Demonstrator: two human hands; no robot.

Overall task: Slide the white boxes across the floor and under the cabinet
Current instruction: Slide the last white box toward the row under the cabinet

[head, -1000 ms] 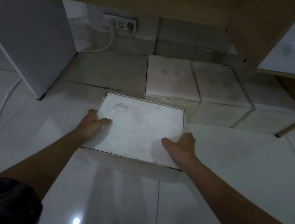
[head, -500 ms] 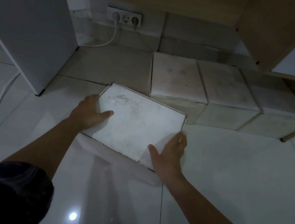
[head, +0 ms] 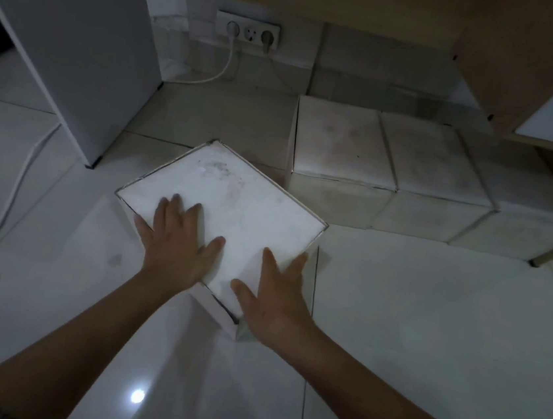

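Observation:
A white box [head: 245, 202] sits on the glossy tiled floor, turned so one corner points toward me. My left hand [head: 174, 246] lies flat on its top near the left edge, fingers spread. My right hand [head: 275, 295] rests flat over the near corner and right edge, fingers also apart. Neither hand wraps around the box. Three more white boxes stand in a row under the wooden cabinet [head: 493, 44]: the first box [head: 341, 141], the middle box [head: 435, 162] and the far right box [head: 525, 193]. The turned box's far right edge lies close to the first one.
A grey panel [head: 64, 30] stands upright on the left. A wall socket [head: 247, 30] with plugged cords is at the back. White cables [head: 24, 173] trail over the floor at far left. Bare floor lies between the grey panel and the row of boxes.
The box has rotated clockwise and slid forward toward the cabinet. Both hands moved from gripping its sides to lying flat on its top near the near corner.

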